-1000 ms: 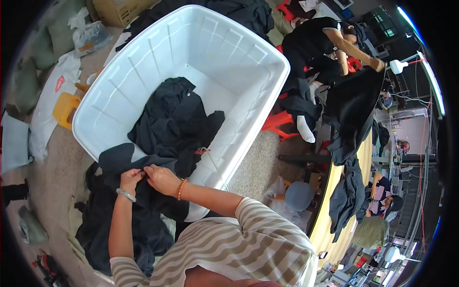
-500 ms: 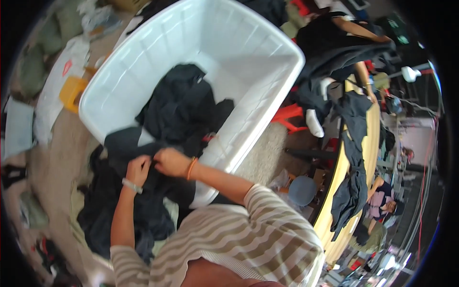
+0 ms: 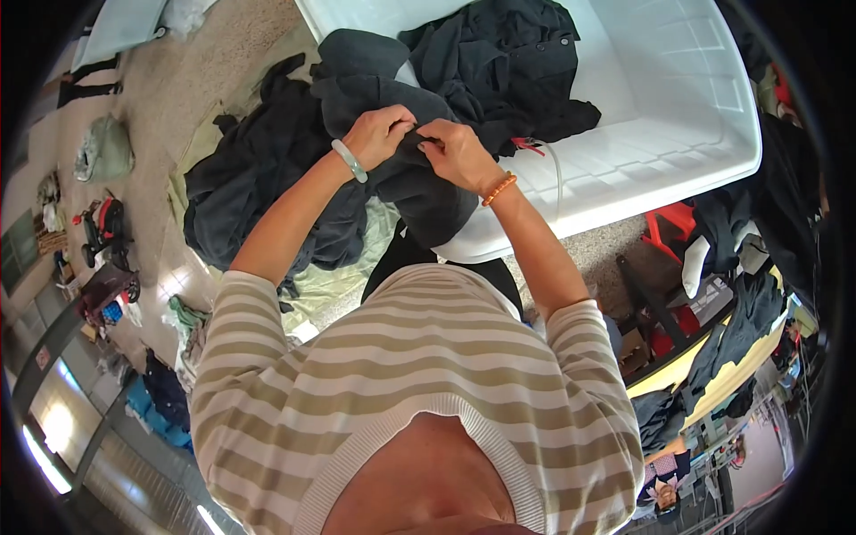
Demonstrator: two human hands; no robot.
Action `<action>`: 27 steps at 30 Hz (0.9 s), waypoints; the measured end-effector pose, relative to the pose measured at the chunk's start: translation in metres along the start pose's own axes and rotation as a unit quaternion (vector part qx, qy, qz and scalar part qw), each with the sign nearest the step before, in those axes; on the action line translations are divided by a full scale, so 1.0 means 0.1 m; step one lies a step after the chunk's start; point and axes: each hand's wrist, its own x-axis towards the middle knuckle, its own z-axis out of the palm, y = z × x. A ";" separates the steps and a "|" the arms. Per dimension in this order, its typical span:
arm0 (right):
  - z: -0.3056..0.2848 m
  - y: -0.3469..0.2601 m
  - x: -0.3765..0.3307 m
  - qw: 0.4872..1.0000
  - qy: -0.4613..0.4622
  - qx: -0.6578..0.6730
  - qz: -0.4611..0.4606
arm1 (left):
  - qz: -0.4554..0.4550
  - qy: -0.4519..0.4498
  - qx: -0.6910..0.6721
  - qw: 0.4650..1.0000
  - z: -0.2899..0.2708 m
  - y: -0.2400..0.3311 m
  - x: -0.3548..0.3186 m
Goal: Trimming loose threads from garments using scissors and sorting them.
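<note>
1. Over the near left corner of the white tub (image 3: 727, 94), I hold a dark garment (image 3: 364, 100); part of it lies inside the rim and part hangs down outside, close in front of me.
2. My left hand (image 3: 379, 136) has its thumb and fingertips pressed together, pinching a fold of this cloth. A pale bracelet (image 3: 349, 160) circles that wrist.
3. My right hand (image 3: 459, 155) is just beside the left, its thumb and forefinger also pinching the cloth, with a short stretch of fabric between the two grips. An orange beaded bracelet (image 3: 499, 188) sits on this wrist.
4. Inside the tub, beyond my hands, lies a crumpled dark shirt (image 3: 513, 53) with buttons showing.
5. Near my right hand, a small red tool (image 3: 528, 144) rests against the dark fabric, and a pale cord (image 3: 560, 178) runs from near it over the tub's near wall.
6. To my left is a heap of dark clothing (image 3: 254, 169) on a pale green cloth (image 3: 385, 221). I cannot tell exactly where my garment ends and the heap begins.
7. Off to my right stand a red stool (image 3: 669, 227) and a yellow table (image 3: 742, 367) with more dark clothes (image 3: 718, 348) across it.
</note>
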 end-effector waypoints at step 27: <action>-0.26 0.02 -0.86 0.988 -0.054 -0.071 0.128 | -0.127 -0.365 0.507 0.770 1.02 0.22 0.81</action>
